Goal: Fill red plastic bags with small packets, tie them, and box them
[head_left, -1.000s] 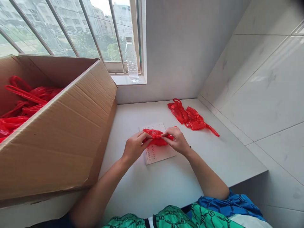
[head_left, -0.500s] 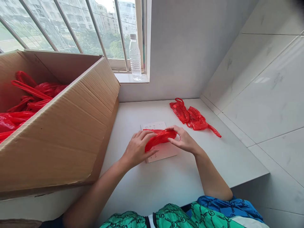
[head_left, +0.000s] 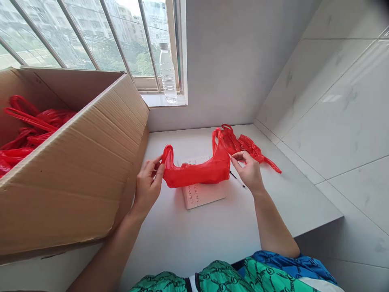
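Note:
A red plastic bag (head_left: 197, 173) is stretched sideways between my two hands, its two handle loops sticking up. My left hand (head_left: 149, 178) pinches its left end. At the right end, my right hand (head_left: 247, 168) pinches the bag's edge between thumb and fingers. Beneath the bag lies a notepad (head_left: 209, 196) with handwritten figures, partly covered. A pen (head_left: 238, 179) shows to the right of the pad, its upper part hidden behind the bag. Behind the right hand, crumpled red bags (head_left: 251, 148) rest on the white table (head_left: 225, 235).
On the left stands a large open cardboard box (head_left: 88, 170) holding several red bags (head_left: 39, 125). A clear plastic bottle (head_left: 167, 75) is on the sill of the barred window. A grey wall (head_left: 221, 61) and a tiled wall (head_left: 343, 113) border the table.
The bunched red bag has been spread out wide, its handles now upright. My hands have moved apart, the left one leftward and the right one rightward. The pen has come into sight.

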A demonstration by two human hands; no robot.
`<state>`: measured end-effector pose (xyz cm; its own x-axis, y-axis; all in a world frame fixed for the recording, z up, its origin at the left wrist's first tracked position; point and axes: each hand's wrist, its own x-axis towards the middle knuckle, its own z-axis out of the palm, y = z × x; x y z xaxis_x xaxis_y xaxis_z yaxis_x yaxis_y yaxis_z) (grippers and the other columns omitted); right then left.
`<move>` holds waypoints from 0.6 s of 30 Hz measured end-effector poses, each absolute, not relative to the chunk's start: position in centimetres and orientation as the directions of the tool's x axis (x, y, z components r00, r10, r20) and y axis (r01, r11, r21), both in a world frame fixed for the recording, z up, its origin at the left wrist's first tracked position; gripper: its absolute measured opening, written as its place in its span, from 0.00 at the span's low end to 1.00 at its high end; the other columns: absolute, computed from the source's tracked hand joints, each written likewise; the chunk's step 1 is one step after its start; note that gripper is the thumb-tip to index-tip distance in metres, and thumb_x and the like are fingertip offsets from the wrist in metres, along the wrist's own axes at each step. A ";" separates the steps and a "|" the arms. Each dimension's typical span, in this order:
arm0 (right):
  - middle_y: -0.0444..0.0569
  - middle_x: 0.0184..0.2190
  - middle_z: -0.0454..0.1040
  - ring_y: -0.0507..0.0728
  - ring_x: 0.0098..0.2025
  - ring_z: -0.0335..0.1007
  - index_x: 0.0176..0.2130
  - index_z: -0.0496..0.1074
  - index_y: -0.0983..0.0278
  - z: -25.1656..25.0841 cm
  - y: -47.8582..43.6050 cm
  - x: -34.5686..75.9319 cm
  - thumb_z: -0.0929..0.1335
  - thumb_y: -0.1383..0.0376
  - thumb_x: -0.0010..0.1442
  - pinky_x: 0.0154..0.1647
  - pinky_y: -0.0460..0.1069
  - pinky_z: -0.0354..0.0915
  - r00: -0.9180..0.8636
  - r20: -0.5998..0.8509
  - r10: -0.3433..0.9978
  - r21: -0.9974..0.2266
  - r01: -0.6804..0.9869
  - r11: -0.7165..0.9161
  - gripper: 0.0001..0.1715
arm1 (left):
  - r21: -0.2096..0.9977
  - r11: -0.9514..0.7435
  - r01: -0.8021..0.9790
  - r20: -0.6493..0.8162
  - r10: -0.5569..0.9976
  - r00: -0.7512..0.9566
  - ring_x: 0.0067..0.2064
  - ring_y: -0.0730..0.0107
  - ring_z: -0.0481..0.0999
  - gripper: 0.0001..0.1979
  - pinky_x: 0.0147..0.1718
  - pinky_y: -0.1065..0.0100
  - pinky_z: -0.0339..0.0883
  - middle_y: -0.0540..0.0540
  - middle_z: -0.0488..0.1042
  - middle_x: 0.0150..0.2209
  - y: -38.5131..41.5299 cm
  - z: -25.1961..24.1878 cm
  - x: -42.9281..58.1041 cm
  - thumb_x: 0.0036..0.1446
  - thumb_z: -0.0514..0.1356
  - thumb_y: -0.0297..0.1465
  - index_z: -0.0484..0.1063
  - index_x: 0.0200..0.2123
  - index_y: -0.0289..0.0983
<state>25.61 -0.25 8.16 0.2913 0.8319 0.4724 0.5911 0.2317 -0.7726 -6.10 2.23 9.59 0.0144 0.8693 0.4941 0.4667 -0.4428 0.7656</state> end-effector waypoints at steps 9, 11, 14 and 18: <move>0.48 0.35 0.77 0.55 0.37 0.73 0.44 0.70 0.61 11.9 -4.8 18.0 0.67 0.69 0.64 0.38 0.50 0.68 -0.307 0.810 0.499 -0.298 0.517 0.802 0.07 | 0.850 -0.510 0.132 0.480 0.853 0.202 0.40 0.67 0.70 0.05 0.41 0.65 0.67 0.47 0.68 0.38 -2.4 11.8 -4.3 0.66 0.56 0.32 0.71 0.38 0.39; 0.46 0.30 0.76 0.54 0.32 0.71 0.39 0.71 0.62 11.3 -4.9 16.8 0.65 0.67 0.67 0.32 0.49 0.63 -0.444 0.695 0.566 -0.292 0.545 0.786 0.05 | 0.864 -0.497 0.077 0.472 0.855 0.215 0.40 0.67 0.69 0.04 0.41 0.65 0.66 0.47 0.68 0.37 -3.1 12.2 -4.3 0.65 0.57 0.32 0.69 0.36 0.39; 0.45 0.25 0.72 0.52 0.27 0.65 0.33 0.70 0.63 10.1 -4.4 16.3 0.61 0.63 0.71 0.27 0.48 0.54 -0.447 0.549 0.706 -0.317 0.671 0.671 0.15 | 0.904 -0.428 0.002 0.416 0.879 0.233 0.37 0.69 0.67 0.06 0.38 0.67 0.64 0.48 0.67 0.34 -3.9 12.3 -4.5 0.65 0.58 0.32 0.68 0.34 0.39; 0.45 0.26 0.72 0.52 0.23 0.63 0.37 0.71 0.62 9.5 -3.8 17.3 0.58 0.61 0.72 0.23 0.47 0.49 -0.218 0.366 0.905 -0.345 0.871 0.350 0.17 | 0.930 -0.311 -0.195 0.354 0.901 0.252 0.37 0.68 0.70 0.08 0.39 0.66 0.68 0.48 0.70 0.31 -4.1 12.1 -4.9 0.65 0.57 0.32 0.69 0.32 0.39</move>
<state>17.26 -3.76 9.48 -0.2183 0.9046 0.3663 0.8708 0.3499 -0.3454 -4.90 -4.15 12.15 0.2518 0.9008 0.3536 -0.1952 -0.3106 0.9303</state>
